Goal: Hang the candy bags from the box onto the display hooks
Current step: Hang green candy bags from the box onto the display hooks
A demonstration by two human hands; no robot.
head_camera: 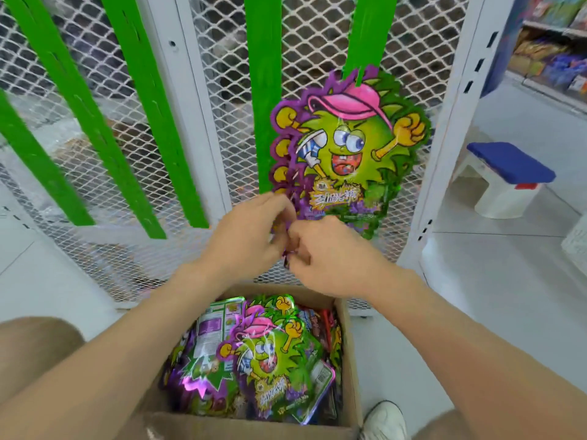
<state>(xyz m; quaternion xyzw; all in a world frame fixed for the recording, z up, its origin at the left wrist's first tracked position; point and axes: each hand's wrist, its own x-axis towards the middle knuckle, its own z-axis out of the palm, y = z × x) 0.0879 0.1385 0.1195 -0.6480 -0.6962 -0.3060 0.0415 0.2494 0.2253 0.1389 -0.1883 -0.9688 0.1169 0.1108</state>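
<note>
A stack of shiny candy bags with a green cartoon figure in a pink cap hangs from a green display strip on the white mesh rack. My left hand and my right hand meet just below the hanging bags, both pinching the purple lower edge of a bag between them; the grip itself is blurred. Below my arms an open cardboard box holds several more candy bags, lying flat.
Other green strips hang bare on the white mesh panel. A white step stool with a blue top stands on the floor at right. Stocked shelves fill the far right. My white shoe is beside the box.
</note>
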